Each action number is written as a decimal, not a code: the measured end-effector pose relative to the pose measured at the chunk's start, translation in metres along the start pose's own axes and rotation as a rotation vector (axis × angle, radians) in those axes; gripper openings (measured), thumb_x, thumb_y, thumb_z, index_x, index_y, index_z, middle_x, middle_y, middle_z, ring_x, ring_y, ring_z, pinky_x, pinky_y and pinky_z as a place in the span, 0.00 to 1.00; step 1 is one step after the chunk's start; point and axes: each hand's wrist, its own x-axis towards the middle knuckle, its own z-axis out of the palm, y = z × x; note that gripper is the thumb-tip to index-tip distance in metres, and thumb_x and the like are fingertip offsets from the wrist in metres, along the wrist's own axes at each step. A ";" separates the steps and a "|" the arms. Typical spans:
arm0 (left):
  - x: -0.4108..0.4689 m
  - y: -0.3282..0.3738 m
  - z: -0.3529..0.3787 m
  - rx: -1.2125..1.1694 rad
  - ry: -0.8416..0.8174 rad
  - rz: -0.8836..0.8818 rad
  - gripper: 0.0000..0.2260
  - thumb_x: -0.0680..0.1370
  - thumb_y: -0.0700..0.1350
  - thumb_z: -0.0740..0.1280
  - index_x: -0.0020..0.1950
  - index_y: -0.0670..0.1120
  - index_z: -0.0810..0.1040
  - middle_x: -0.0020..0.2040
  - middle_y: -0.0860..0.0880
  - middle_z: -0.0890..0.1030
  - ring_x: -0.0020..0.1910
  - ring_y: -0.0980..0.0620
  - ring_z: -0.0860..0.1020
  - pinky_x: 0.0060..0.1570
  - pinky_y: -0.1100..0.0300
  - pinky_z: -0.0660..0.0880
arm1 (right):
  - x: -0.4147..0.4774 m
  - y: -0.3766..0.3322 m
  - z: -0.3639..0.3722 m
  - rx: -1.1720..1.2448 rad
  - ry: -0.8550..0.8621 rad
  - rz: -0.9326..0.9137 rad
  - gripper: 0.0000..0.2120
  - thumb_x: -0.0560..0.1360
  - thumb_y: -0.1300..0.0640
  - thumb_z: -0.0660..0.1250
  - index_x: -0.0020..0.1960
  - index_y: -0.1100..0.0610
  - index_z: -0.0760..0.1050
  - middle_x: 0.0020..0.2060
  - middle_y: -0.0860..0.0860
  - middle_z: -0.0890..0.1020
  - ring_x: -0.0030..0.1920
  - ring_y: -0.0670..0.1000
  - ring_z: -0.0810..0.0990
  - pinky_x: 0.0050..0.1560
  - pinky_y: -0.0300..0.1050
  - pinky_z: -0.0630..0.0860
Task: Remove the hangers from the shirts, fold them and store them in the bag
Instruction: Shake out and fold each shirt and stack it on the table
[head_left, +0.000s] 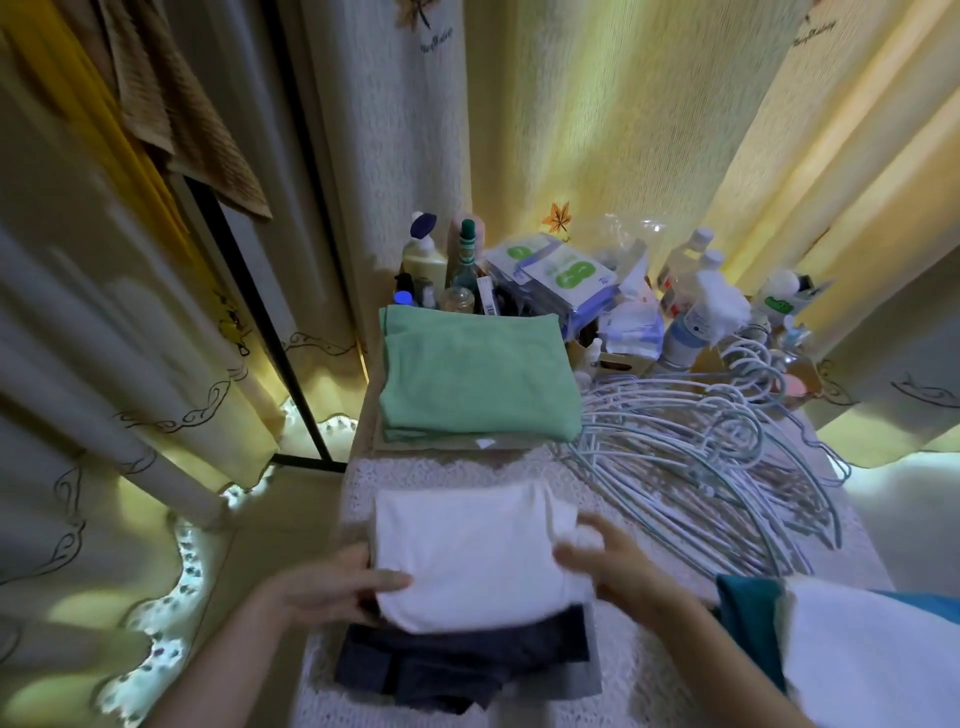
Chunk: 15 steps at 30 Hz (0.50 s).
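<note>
A folded white shirt (472, 551) lies at the near middle of the lace-covered table (831, 540), on top of a folded dark grey garment (457, 665). My left hand (332, 587) grips the white shirt's left edge, thumb on top. My right hand (608, 561) grips its right edge, fingers curled into the cloth. Further back lies a folded green shirt (475, 371) on another folded piece. A heap of several pale blue hangers (717, 457) covers the table's right side. No bag is in view.
Bottles (423, 249), packets (561, 275) and small containers crowd the table's far end. Pale curtains (623, 104) hang behind and on both sides. A black rail frame (270, 291) stands at the left. White and teal cloth (872, 654) fills the lower right corner.
</note>
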 end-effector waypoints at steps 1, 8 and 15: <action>0.003 -0.015 0.001 0.064 0.094 0.012 0.32 0.64 0.50 0.80 0.64 0.49 0.71 0.59 0.48 0.82 0.57 0.48 0.80 0.52 0.49 0.79 | -0.003 0.019 -0.001 -0.205 0.064 0.054 0.20 0.70 0.66 0.73 0.59 0.60 0.71 0.45 0.57 0.79 0.42 0.53 0.78 0.40 0.44 0.77; 0.011 -0.038 0.023 0.372 0.448 0.371 0.21 0.69 0.49 0.74 0.59 0.54 0.72 0.56 0.58 0.78 0.58 0.55 0.77 0.49 0.65 0.73 | -0.010 0.045 -0.007 -0.515 0.034 0.083 0.12 0.69 0.56 0.75 0.48 0.53 0.73 0.41 0.48 0.78 0.37 0.43 0.76 0.31 0.32 0.71; 0.040 -0.054 0.017 0.611 0.680 0.219 0.34 0.75 0.47 0.70 0.75 0.42 0.57 0.73 0.42 0.64 0.71 0.44 0.65 0.66 0.54 0.65 | -0.006 0.071 0.020 -0.653 0.117 0.120 0.15 0.72 0.54 0.70 0.56 0.57 0.73 0.50 0.53 0.78 0.51 0.52 0.76 0.50 0.43 0.73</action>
